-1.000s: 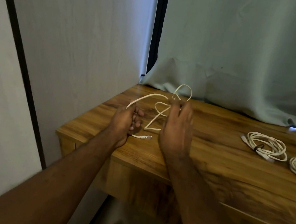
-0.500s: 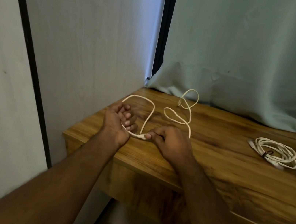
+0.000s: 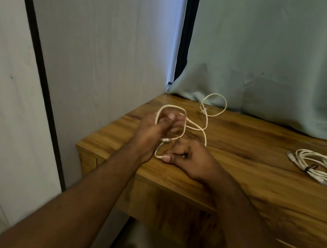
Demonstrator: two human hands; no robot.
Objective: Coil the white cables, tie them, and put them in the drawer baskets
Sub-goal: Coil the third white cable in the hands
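At the near left corner of the wooden table (image 3: pixel 235 177), the left hand (image 3: pixel 153 130) holds a loop of the loose white cable (image 3: pixel 206 128) wrapped round its curled fingers, with a connector end showing just beneath them. The right hand (image 3: pixel 189 157), resting on the table beside the left, pinches the cable's lower bend. The remaining cable trails toward the green curtain (image 3: pixel 273 66), one loop standing up. A coiled, tied cable (image 3: pixel 319 166) lies well right.
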